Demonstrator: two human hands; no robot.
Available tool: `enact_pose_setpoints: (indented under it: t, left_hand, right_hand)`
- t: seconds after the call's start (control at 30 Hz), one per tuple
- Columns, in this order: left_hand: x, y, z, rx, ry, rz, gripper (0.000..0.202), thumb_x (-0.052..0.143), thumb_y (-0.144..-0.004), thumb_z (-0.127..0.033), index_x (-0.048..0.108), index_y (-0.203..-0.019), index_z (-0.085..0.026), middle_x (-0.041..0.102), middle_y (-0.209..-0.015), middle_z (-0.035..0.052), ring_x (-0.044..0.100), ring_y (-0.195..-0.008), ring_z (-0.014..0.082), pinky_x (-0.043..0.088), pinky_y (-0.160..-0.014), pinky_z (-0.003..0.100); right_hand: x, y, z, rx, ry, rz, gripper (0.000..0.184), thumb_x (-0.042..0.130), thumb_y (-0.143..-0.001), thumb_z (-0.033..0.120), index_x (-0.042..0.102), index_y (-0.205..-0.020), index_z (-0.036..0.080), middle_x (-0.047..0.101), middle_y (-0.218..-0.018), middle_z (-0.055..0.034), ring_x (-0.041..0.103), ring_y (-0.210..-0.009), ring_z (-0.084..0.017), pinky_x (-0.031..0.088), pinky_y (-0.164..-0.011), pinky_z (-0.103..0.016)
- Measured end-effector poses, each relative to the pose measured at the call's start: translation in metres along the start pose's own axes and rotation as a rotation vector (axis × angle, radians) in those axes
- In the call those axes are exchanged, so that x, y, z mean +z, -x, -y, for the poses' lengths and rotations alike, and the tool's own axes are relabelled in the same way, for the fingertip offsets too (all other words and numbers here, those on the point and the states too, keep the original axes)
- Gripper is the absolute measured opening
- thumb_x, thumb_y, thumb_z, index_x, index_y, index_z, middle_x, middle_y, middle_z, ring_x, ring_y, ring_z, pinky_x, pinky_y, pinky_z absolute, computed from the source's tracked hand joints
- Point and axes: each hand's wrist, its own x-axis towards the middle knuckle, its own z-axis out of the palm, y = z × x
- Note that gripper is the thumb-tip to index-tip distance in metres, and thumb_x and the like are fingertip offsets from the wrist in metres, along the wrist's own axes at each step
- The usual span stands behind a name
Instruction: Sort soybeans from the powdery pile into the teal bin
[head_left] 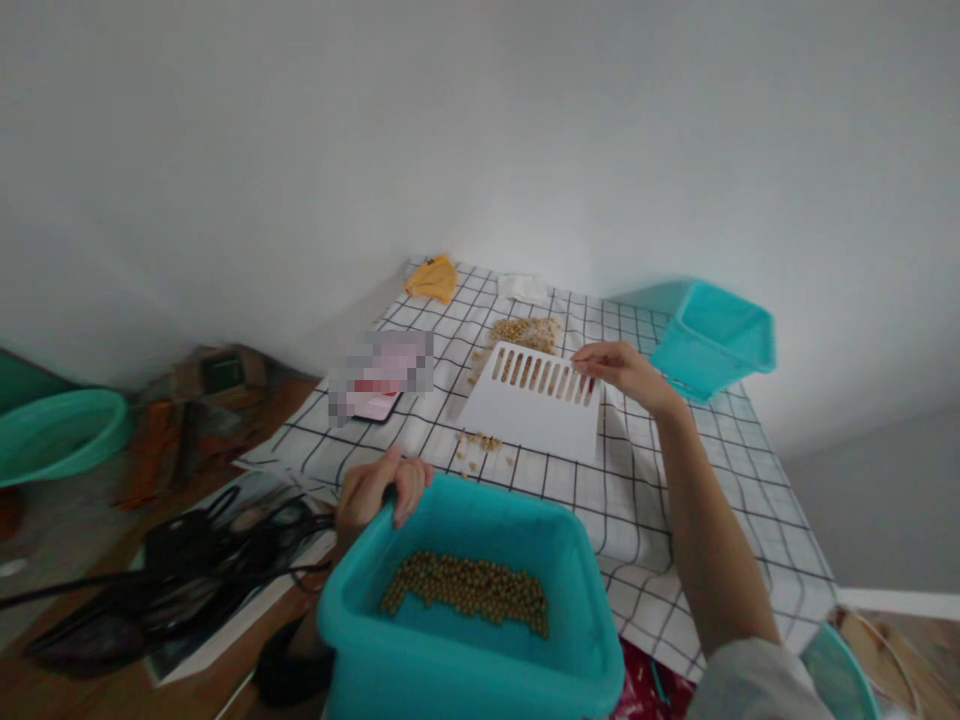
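Note:
My left hand (375, 492) is closed over the far left corner of a teal plastic bin (480, 670). A small dark spot shows by its fingers; I cannot make out what it is. Small round brown beans (476, 585) lie across the bin's floor. My right hand (616, 366) pinches the upper right corner of a white slotted board (532, 420), which is tilted over the checked cloth. Behind the board is a heap of yellowish beans (517, 332), partly visible through the slots. A few loose ones (484, 441) lie in front of its lower edge.
On the checked tablecloth (622, 480) are a blurred-out phone (382, 380), a yellow cloth (435, 280) and a folded white tissue (523, 289). A second teal bin (709, 345) leans at the right by the wall. Black cables (225, 545) and a green basin (64, 430) are at left.

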Motion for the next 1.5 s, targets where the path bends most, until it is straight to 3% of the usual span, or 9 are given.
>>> enact_pose_setpoints:
  t: [0.4, 0.87, 1.27, 1.5]
  left_hand:
    - [-0.003, -0.001, 0.000, 0.024, -0.038, 0.024, 0.066, 0.038, -0.100, -0.033, 0.048, -0.035, -0.022, 0.039, -0.032, -0.0009, 0.037, -0.039, 0.0144, 0.034, -0.066, 0.037]
    - [-0.005, -0.001, -0.002, 0.016, -0.165, 0.040, 0.067, 0.037, -0.100, -0.039, 0.043, -0.035, -0.022, 0.039, -0.033, -0.0001, 0.039, -0.041, 0.0149, 0.038, -0.068, 0.038]
    - [-0.006, -0.001, -0.001, 0.029, -0.118, 0.046, 0.067, 0.036, -0.101, -0.036, 0.043, -0.036, -0.021, 0.040, -0.034, -0.0002, 0.040, -0.041, 0.0141, 0.038, -0.067, 0.038]
    - [-0.007, -0.003, -0.002, 0.021, -0.129, 0.084, 0.068, 0.035, -0.101, -0.036, 0.045, -0.035, -0.021, 0.040, -0.033, 0.0000, 0.039, -0.040, 0.0140, 0.036, -0.067, 0.039]
  right_hand:
    - [0.007, -0.001, 0.001, 0.001, -0.024, 0.114, 0.027, 0.070, -0.081, 0.043, 0.073, -0.081, 0.016, 0.069, -0.071, -0.0028, 0.063, -0.064, -0.014, 0.053, -0.061, -0.026]
    - [0.017, -0.002, 0.002, 0.074, -0.090, 0.369, 0.020, 0.070, -0.083, 0.035, 0.070, -0.080, 0.016, 0.067, -0.072, 0.0001, 0.063, -0.064, -0.011, 0.054, -0.063, -0.024]
    - [0.021, -0.006, 0.000, -0.023, -0.010, 0.219, 0.024, 0.067, -0.086, 0.038, 0.073, -0.082, 0.015, 0.069, -0.072, -0.0023, 0.062, -0.065, -0.013, 0.051, -0.063, -0.025]
    - [0.028, -0.004, 0.006, -0.013, 0.005, 0.285, 0.024, 0.064, -0.087, 0.040, 0.072, -0.083, 0.018, 0.069, -0.071, -0.0013, 0.062, -0.062, -0.012, 0.051, -0.057, -0.024]
